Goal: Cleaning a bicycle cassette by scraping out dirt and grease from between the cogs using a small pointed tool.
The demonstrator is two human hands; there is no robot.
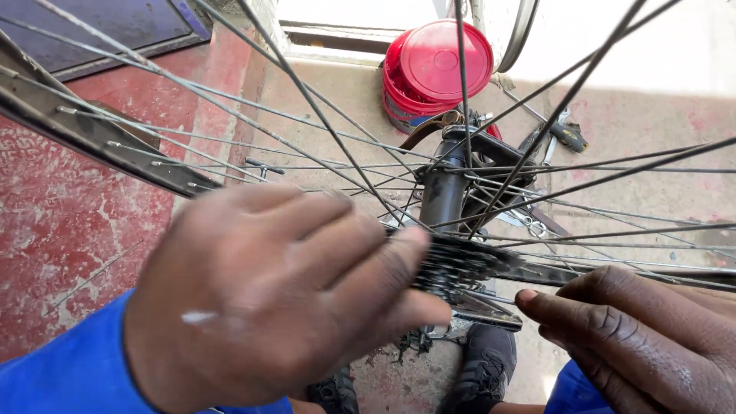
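A bicycle wheel fills the view, its thin spokes (322,115) fanning out from a dark hub (445,195) and its metal rim (92,130) crossing the upper left. A greasy sprocket cluster (452,268) sits at the hub. My left hand (276,291), blurred, lies over the left side of the sprockets with its fingers curled against them. My right hand (636,337) reaches in from the lower right, fingertips close to a flat metal piece (483,310) under the sprockets; a firm grip cannot be made out.
A red bucket with a lid (437,69) stands at the back on the concrete floor. Red painted flooring (61,222) lies to the left. A tool with a dark handle (567,136) and small metal parts (533,226) lie behind the wheel. Black shoes (483,368) show below.
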